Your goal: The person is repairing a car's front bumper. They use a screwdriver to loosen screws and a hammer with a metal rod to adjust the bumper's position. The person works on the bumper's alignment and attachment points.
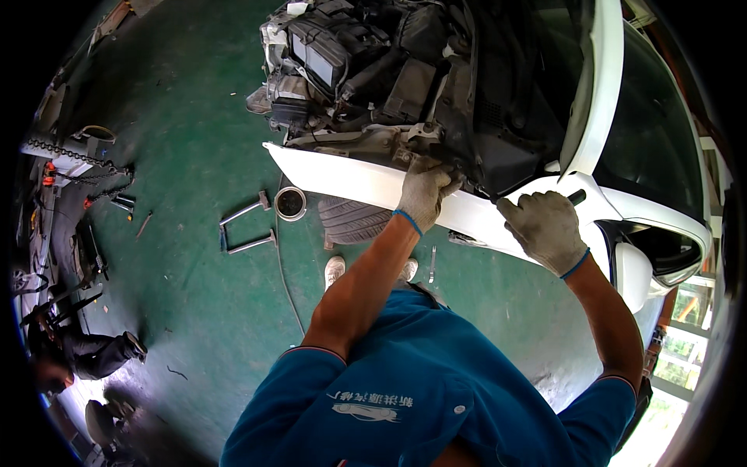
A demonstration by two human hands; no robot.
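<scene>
A white car fender [342, 173] runs across in front of me, beside the open engine bay [389, 86]. My left hand [424, 191], in a grey-white work glove, is at the fender's inner edge with its fingers curled; what they hold, if anything, is hidden. Farther right, my right hand [545, 226], gloved too, is closed around a tool with a black handle [576, 198]. The handle's end sticks out behind that hand. A thin dark part of the tool points toward my left hand; its tip is lost among the dark parts.
A tyre [350, 222] shows under the fender. On the green floor are a round container [291, 204], hammers [250, 210], a hose [286, 288] and a wrench [433, 265]. The side mirror [632, 276] juts out at right. At far left are a chain [78, 156] and another person's leg [97, 354].
</scene>
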